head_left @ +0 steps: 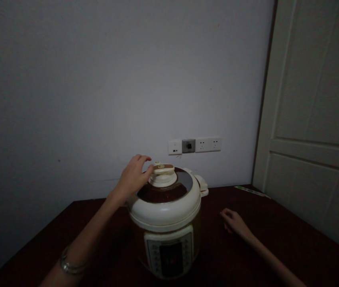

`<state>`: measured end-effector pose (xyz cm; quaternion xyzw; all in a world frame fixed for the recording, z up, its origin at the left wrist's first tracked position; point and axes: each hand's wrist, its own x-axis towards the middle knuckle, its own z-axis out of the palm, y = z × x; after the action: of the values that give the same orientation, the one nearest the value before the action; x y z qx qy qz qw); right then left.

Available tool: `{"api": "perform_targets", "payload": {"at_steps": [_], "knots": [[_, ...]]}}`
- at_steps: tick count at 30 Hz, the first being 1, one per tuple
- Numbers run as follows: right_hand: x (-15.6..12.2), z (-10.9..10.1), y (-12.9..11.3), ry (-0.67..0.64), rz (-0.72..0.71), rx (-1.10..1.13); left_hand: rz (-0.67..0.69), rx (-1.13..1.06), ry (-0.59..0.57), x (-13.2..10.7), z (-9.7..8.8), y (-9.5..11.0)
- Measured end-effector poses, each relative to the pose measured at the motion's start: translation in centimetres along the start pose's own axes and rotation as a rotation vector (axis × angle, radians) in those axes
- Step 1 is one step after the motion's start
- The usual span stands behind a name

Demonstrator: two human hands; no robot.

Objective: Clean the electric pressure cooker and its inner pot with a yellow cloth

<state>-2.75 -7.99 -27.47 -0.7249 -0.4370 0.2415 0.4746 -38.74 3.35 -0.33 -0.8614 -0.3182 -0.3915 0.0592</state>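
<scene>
A cream electric pressure cooker [167, 223] stands on a dark brown table [277, 239], its control panel facing me. Its lid has a dark red top and a cream handle [163, 172] in the middle. My left hand [134, 176] reaches over the lid's left side, fingers curved, with the fingertips touching the handle's left end; it holds nothing that I can see. A metal bracelet sits on that wrist. My right hand [234, 221] rests on the table to the right of the cooker, fingers loosely curled, palm down, apart from the cooker.
A row of wall sockets [194, 145] is on the grey wall behind the cooker. A cream door [315, 119] stands at the right. A thin pale strip [251, 191] lies at the table's far right edge.
</scene>
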Motion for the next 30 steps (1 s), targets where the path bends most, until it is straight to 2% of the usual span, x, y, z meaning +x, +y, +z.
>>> {"api": "perform_targets", "payload": {"at_steps": [4, 9, 13, 18, 30], "knots": [[-0.8, 0.3, 1.1, 0.014, -0.082, -0.089, 0.144, -0.049, -0.198, 3.3, 2.9, 2.5], [-0.7, 0.2, 0.9, 0.036, -0.145, -0.2, 0.153, 0.084, -0.261, 4.6, 5.6, 4.0], [-0.5, 0.3, 1.1, 0.072, -0.173, -0.255, 0.095, 0.222, -0.277, 4.2, 5.9, 4.5], [-0.6, 0.2, 0.9, 0.06, -0.173, -0.295, 0.115, 0.322, -0.287, 3.8, 5.8, 4.8], [-0.5, 0.6, 1.5, 0.064, -0.209, -0.321, 0.095, 0.181, -0.231, 4.3, 6.2, 3.8]]}}
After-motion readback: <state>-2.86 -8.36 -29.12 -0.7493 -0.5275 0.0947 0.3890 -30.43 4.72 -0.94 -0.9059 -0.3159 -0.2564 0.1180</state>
